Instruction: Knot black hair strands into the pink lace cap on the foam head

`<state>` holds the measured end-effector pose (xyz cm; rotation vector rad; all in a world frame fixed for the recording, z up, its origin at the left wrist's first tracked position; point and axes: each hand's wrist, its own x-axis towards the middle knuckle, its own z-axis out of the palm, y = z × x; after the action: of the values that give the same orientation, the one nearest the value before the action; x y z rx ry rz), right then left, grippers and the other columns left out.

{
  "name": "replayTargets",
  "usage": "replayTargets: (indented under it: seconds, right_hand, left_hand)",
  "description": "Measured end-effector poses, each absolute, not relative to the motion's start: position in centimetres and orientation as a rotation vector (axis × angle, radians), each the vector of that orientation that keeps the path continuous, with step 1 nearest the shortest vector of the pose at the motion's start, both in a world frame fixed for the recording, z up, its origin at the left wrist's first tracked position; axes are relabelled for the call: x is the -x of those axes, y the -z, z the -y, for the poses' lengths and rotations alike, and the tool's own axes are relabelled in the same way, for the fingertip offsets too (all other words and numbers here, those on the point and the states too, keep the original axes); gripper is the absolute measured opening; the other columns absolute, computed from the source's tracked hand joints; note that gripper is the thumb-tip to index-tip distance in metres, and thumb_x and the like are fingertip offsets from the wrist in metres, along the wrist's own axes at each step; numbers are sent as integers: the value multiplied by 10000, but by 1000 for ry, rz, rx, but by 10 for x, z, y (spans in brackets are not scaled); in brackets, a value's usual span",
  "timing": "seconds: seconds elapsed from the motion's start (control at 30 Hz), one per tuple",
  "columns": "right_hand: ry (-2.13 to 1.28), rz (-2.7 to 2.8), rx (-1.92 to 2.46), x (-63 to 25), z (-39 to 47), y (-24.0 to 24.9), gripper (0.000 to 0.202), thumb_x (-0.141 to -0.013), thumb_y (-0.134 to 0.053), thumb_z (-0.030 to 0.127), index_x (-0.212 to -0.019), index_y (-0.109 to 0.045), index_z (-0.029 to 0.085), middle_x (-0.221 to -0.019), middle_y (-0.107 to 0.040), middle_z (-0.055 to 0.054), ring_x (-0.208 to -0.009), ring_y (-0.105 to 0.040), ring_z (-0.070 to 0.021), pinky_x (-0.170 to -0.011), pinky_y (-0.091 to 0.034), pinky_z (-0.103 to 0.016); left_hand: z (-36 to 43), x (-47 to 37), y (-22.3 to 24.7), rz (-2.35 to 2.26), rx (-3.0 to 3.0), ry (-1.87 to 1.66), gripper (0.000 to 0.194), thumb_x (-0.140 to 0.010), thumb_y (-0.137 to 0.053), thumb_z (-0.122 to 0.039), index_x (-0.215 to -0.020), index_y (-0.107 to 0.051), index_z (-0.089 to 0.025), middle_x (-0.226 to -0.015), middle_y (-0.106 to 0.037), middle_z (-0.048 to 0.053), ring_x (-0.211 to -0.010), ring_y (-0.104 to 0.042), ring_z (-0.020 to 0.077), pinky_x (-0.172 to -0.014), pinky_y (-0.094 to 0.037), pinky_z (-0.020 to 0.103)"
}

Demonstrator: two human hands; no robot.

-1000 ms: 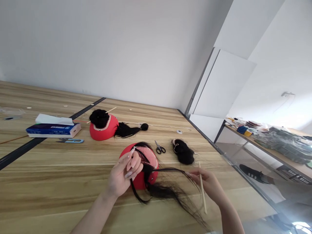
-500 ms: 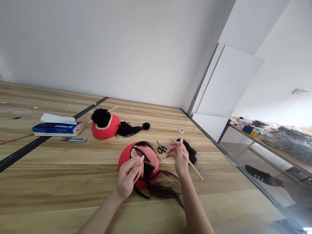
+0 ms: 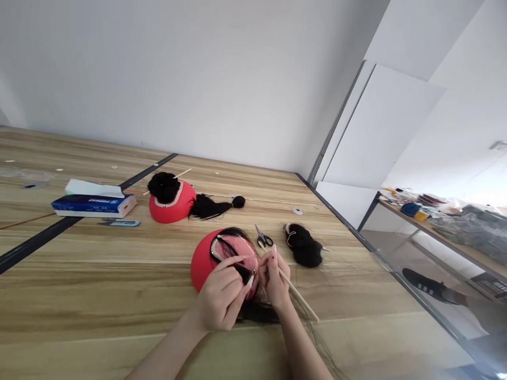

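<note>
A red dome-shaped head form point(image 3: 203, 264) carries a pink mesh cap base point(image 3: 242, 248) with black hair point(image 3: 242, 272) on it. My left hand point(image 3: 222, 295) rests over its near side, fingers curled and thumb and forefinger at the dark hair. What exactly they pinch is partly hidden; it looks like hair. Close by at the form's right edge, my right hand point(image 3: 274, 277) is closed round a thin pale wooden stick point(image 3: 301, 298). The stick's tip points up and away. Fine loose strands trail below my right wrist.
Small black scissors point(image 3: 264, 240) lie behind my right hand, with a black hairpiece point(image 3: 304, 245) to their right. Farther left are another red head form point(image 3: 172, 211), a black hair bundle point(image 3: 209, 207), blue thread snips point(image 3: 124, 222) and a tissue box point(image 3: 93, 206).
My right hand has come left and down to the red form with the wooden stick, uncovering the hairpiece behind. My left hand has shifted slightly right and turned over the mesh.
</note>
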<state>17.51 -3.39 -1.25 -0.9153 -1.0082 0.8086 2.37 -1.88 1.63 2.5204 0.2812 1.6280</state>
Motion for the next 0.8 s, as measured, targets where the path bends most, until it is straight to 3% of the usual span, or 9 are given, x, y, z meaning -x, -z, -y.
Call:
replayTargets:
  seconds: [0.07, 0.17, 0.33, 0.4, 0.5, 0.57, 0.8]
  right_hand:
    - [-763, 990, 937, -176, 34, 14, 461, -952, -433, 561, -708, -557, 190, -373, -376, 102, -273, -338, -63, -316, -293, -179]
    - [-678, 935, 983, -181, 30, 13, 469, -934, -439, 591, -721, -569, 193, -378, -396, 93, -307, -368, -78, -362, -335, -199]
    - [-722, 861, 954, -197, 24, 1, 578, -869, -433, 694, -954, -679, 178, -664, -649, -28, -525, -566, -143, -488, -482, -268]
    - [-879, 844, 905, -199, 25, -1, 542, -838, -508, 678, -893, -696, 173, -712, -668, -52, -518, -567, -146, -437, -465, -265]
    - [-1057, 847, 854, -197, 27, 1, 363, -779, -705, 513, -653, -622, 183, -519, -548, 27, -368, -421, -84, -325, -316, -204]
    - [-1108, 872, 823, -193, 28, 5, 354, -771, -744, 442, -596, -576, 184, -454, -473, 65, -334, -348, -58, -315, -258, -184]
    - [-1142, 1002, 877, -191, 26, 10, 320, -799, -720, 449, -683, -665, 155, -534, -605, 16, -419, -493, -79, -415, -396, -194]
  left_hand:
    - [20, -27, -12, -240, -2630, -1562, 257, -848, -466, -13, -659, -484, -185, -594, -451, -27, -566, -392, 119, -933, -550, 442]
    - [21, -31, -6, -251, -2737, -1483, 265, -848, -471, -31, -636, -492, -189, -567, -435, -29, -550, -381, 121, -879, -572, 397]
    - [20, -33, -3, -257, -2736, -1451, 257, -841, -497, -33, -636, -489, -189, -560, -450, -27, -540, -388, 117, -814, -566, 357]
    - [20, -33, -3, -250, -2707, -1460, 252, -846, -492, -35, -647, -494, -190, -567, -459, -25, -542, -393, 120, -801, -561, 353]
    - [20, -34, -2, -273, -2679, -1478, 260, -853, -484, -42, -639, -488, -189, -567, -460, -22, -543, -394, 121, -802, -554, 362]
    - [19, -34, -1, -286, -2675, -1476, 270, -852, -482, -42, -625, -477, -187, -556, -454, -22, -541, -389, 121, -800, -549, 362]
    - [19, -33, 1, -236, -2623, -1485, 252, -846, -477, -23, -656, -483, -188, -590, -464, -25, -578, -397, 125, -812, -535, 348]
